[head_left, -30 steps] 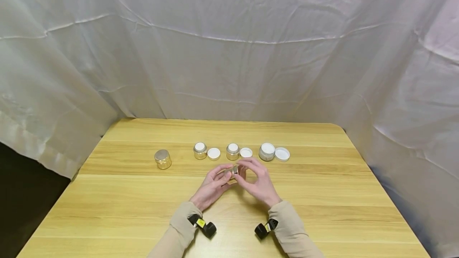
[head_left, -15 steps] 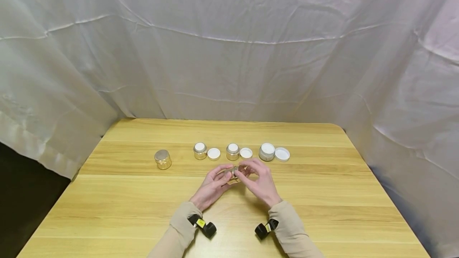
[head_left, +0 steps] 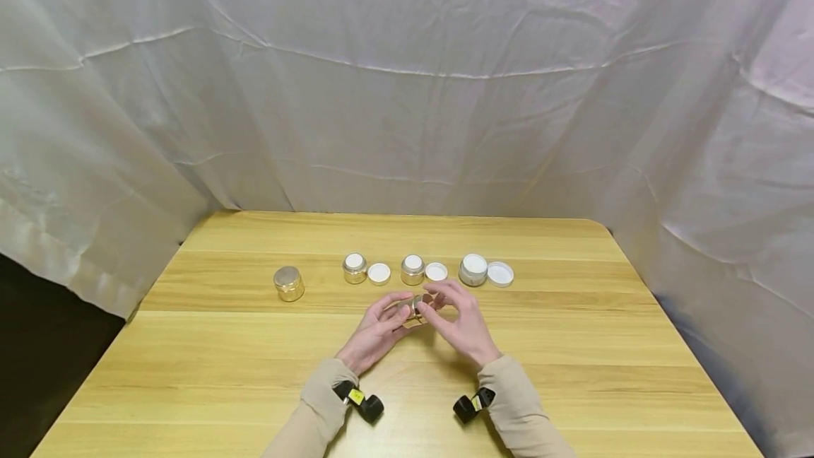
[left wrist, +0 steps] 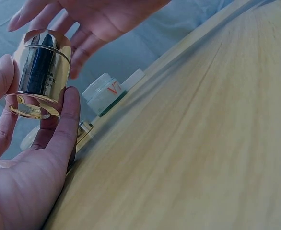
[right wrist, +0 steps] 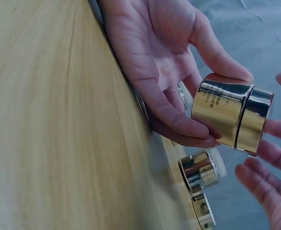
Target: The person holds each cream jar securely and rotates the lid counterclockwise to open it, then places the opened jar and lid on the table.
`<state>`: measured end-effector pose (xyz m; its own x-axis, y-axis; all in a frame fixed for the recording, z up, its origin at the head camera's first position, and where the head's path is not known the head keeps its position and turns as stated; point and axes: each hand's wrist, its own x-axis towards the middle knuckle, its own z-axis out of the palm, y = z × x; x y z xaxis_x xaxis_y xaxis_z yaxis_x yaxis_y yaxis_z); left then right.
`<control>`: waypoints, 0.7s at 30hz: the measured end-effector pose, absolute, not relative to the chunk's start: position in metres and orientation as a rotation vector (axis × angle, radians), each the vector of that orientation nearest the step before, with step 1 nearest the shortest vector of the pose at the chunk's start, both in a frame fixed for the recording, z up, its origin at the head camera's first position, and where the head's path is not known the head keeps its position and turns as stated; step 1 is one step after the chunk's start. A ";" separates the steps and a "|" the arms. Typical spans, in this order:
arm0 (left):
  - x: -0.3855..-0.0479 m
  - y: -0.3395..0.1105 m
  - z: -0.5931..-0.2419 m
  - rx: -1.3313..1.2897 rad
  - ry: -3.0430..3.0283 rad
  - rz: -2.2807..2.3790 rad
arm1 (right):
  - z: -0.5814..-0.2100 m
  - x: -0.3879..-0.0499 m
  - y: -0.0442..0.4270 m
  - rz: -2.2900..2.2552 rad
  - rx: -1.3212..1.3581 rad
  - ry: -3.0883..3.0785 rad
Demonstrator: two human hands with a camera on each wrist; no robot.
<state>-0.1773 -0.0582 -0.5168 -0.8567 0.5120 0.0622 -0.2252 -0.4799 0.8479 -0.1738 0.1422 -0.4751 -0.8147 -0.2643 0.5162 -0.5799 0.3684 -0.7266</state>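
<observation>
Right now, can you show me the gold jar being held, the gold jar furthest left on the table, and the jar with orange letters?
Held gold jar (right wrist: 222,112), right wrist view: shiny side.
Furthest-left gold jar (head_left: 290,290), head view: front side.
Jar with orange letters (left wrist: 103,98), left wrist view: side, near the letters.

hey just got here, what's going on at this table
A person's left hand holds a gold jar with its lid on, and the right hand is at the lid end, fingers spread. Behind the hands, three jars stand on the table with their lids off beside them. Another gold jar, at left, has its lid on.
</observation>
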 end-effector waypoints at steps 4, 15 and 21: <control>-0.177 -0.058 -0.516 0.421 1.282 2.347 | -0.476 -0.174 0.142 1.470 0.666 -2.335; -0.177 -0.058 -0.517 0.449 1.282 2.341 | -0.474 -0.174 0.144 1.457 0.781 -2.354; -0.177 -0.059 -0.517 0.434 1.284 2.341 | -0.476 -0.175 0.144 1.418 0.808 -2.340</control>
<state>-0.1772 -0.0586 -0.5165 -0.8570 0.5113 0.0641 -0.2206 -0.4763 0.8511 -0.1754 0.1444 -0.4759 -0.8015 -0.3137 0.5090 -0.5964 0.3592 -0.7178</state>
